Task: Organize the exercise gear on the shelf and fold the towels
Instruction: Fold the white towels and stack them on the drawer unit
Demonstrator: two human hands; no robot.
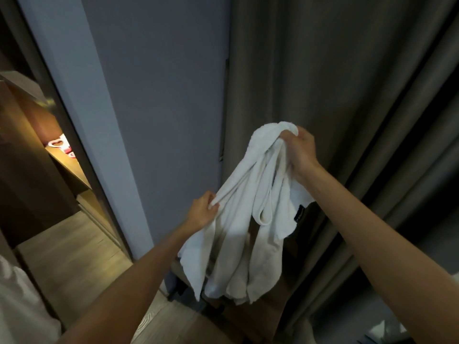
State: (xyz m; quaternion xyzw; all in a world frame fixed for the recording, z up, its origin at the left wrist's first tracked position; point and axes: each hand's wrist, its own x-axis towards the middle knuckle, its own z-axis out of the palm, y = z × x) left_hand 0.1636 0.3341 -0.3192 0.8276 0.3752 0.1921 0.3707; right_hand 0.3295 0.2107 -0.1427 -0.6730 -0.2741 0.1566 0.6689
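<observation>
The white towel [248,219] hid the fingertips of the right hand [301,152] and most of the dark furniture [305,239] behind it, its label [299,214] was too small to read, and the door frame [80,150] half covered the red-and-white things [59,145] on the lit shelf [67,161].

The towel [248,207] was soft white terry cloth, the curtain [347,83] matt woven fabric, the floor [74,256] seemingly wood-grain laminate.

No legible text; dark tag [299,213] on towel [248,207] unreadable.
</observation>
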